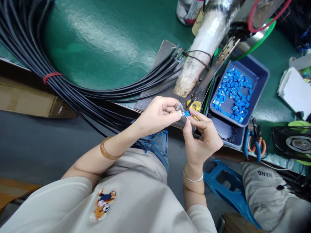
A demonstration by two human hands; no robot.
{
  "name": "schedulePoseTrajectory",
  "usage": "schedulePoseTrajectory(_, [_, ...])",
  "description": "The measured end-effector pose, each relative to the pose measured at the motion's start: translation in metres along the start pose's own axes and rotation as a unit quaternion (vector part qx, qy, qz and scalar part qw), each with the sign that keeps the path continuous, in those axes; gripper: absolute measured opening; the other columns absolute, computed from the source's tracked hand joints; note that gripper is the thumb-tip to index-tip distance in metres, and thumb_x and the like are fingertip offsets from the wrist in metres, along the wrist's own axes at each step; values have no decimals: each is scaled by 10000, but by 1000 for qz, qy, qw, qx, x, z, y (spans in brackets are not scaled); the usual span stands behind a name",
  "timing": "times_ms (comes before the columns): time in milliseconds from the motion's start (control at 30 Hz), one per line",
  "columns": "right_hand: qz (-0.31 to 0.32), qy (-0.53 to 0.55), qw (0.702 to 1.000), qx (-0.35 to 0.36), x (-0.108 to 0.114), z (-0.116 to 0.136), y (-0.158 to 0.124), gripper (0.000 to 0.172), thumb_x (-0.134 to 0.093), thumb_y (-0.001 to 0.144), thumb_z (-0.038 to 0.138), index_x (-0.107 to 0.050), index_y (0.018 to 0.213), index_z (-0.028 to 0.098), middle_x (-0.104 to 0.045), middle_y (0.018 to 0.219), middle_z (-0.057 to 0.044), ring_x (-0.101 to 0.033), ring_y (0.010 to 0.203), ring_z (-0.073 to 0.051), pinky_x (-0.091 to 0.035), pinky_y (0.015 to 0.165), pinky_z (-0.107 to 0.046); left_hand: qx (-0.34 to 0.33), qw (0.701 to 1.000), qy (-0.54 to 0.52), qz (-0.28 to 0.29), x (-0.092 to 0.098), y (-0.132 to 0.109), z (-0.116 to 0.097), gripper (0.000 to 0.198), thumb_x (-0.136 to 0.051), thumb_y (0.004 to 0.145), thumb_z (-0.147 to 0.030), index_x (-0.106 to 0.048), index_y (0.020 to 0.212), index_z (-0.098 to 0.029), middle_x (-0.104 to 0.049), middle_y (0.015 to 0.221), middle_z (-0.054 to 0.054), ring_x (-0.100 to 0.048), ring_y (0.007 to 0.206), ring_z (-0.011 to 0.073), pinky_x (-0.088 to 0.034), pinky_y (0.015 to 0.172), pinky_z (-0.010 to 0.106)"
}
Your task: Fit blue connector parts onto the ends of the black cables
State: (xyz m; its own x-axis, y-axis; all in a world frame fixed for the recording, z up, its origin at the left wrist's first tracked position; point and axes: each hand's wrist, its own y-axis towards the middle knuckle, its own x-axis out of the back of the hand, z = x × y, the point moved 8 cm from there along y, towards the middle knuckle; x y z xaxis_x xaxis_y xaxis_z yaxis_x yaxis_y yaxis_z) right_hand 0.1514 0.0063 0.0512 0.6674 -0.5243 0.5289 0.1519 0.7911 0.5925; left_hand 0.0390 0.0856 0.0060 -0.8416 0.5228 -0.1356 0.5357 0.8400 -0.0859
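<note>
Between my fingertips is a small blue connector (pixel 186 113) with a pale end. My left hand (pixel 161 113) pinches it at that pale end, and a greyish covering wraps a fingertip. My right hand (pixel 201 131) has thumb and forefinger closed on a thin light wire (pixel 186 116) at the connector; its other fingers are curled. Just above, the dark tip of a slim metal tool (pixel 191 99), which looks like a soldering iron, points down at the connector. A yellow piece (pixel 196 105) lies behind my fingers.
Black cables (pixel 80 90), bound by a red tie, sweep across the green table (pixel 102 38). A wrapped pipe (pixel 199 48) hangs over the work. Right of it stand a bin (pixel 261 72) of blue connectors, a lower tray (pixel 239 140) and pliers (pixel 254 142). A blue stool (pixel 225 181) and another person's leg (pixel 262 184) are below.
</note>
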Motion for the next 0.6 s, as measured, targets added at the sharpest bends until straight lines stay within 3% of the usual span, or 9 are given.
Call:
schedulePoseTrajectory(333, [-1, -5, 1000, 0, 1, 0, 4, 106, -683, 836, 131, -639, 889, 212, -764, 1049, -43, -753, 959, -201, -649, 794, -346, 5, 1000, -8, -4, 1, 2, -1, 107, -554, 744, -136, -525, 641, -142, -373, 543, -55, -283, 484, 36, -195, 466, 212])
schedulePoseTrajectory(600, [0, -4, 1000, -2, 3, 5, 7, 107, -689, 830, 121, -640, 865, 210, -763, 1075, -49, -764, 909, -202, -653, 800, -358, 11, 1000, -5, -9, 2, 1, -2, 104, -574, 759, -160, -559, 659, -136, -411, 564, -40, -315, 505, 46, -217, 488, 220])
